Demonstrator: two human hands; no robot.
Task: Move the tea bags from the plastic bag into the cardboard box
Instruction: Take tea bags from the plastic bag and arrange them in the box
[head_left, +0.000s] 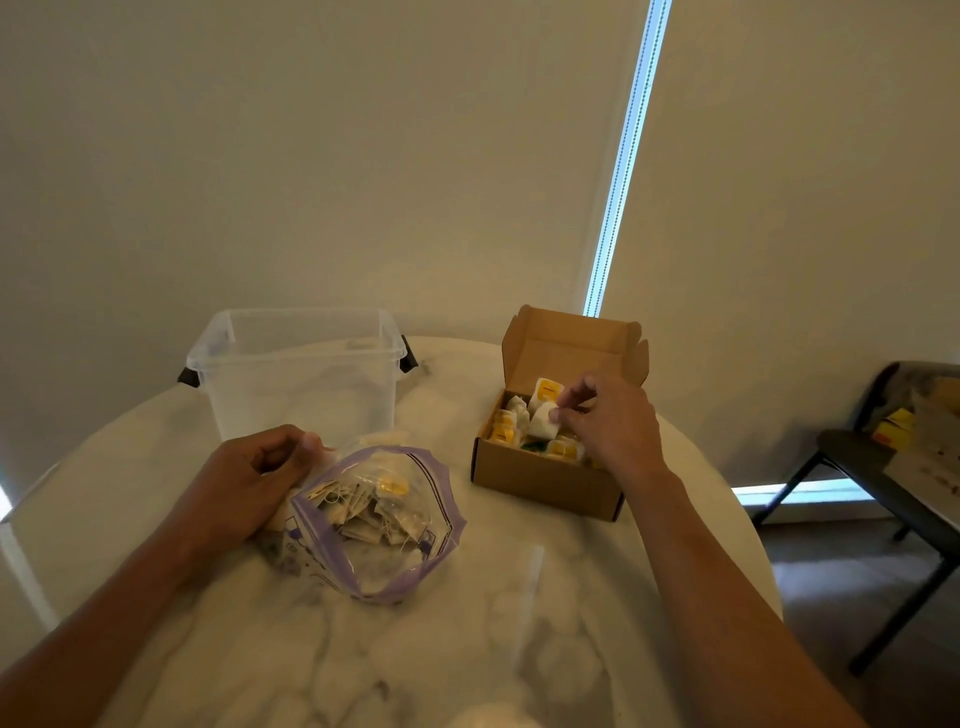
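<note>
Head view:
Plastic bag (322, 540): one, lying on the table (467, 649), mouth gaping toward the camera, its tea-bag heap (363, 514) uncountable.
Cardboard box (545, 480): one, right of the bag, lid raised at the far side, several tea bags inside.
Left hand (254, 483): grips the bag's left edge.
Right hand (608, 421): over the box, pinches one tilted tea bag (543, 420).

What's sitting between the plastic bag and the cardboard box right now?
Nothing. The head view shows only a narrow strip of bare marble table between the plastic bag and the cardboard box.
</note>
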